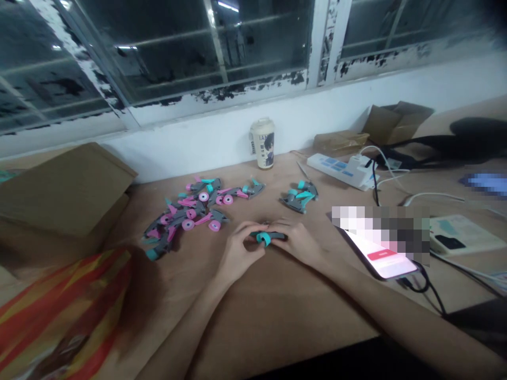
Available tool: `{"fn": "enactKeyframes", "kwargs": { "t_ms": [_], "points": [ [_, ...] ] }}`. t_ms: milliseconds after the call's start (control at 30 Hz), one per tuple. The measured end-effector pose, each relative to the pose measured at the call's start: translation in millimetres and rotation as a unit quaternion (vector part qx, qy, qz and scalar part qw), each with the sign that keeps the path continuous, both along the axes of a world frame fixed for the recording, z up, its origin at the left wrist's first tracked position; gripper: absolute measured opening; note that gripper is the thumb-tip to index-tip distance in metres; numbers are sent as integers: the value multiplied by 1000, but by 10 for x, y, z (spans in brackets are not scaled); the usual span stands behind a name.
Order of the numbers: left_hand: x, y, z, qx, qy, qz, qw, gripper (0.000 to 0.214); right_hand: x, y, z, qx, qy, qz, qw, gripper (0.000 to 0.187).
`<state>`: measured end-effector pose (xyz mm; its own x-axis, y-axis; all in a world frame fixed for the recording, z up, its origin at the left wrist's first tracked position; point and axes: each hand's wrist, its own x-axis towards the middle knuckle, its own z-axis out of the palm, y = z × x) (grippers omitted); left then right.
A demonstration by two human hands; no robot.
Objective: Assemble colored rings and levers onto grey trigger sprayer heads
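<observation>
— What is being held?
— A grey-and-teal plastic piece (pixel 266 237) is pinched from both ends by the left-hand grip (pixel 240 252) and the right-hand grip (pixel 298 240), close to the tabletop (pixel 277 306).
— And around it?
— A pile of pink-wheeled pieces (pixel 190 215) is seen beyond the left-hand grip. A lit phone (pixel 382 256) is laid beside the right-hand grip.

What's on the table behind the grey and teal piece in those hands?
A big pile of grey, pink and teal parts, a smaller pile, and a cup by the wall. The left hand and right hand cover the ends of the held piece.
</observation>
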<state>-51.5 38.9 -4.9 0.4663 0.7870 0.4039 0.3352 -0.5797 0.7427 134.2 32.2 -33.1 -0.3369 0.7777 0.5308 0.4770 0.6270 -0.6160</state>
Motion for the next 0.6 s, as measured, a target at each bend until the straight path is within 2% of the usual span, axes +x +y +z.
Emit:
{"fn": "enactKeyframes", "kwargs": {
  "t_ms": [100,233,467,600],
  "points": [
    [-14,11,0,-21,3,-9,1000,39,-6,3,-21,3,-7,0,1000,20],
    [-69,61,40,-37,28,-37,998,27,-9,-7,-18,7,-18,3,1000,22],
    [-57,50,39,-13,27,-7,1000,23,-29,-47,12,9,-41,-15,999,23],
    [-12,-3,25,16,32,10,999,28,-27,-73,38,6,-49,-25,998,21]
  ]
}}
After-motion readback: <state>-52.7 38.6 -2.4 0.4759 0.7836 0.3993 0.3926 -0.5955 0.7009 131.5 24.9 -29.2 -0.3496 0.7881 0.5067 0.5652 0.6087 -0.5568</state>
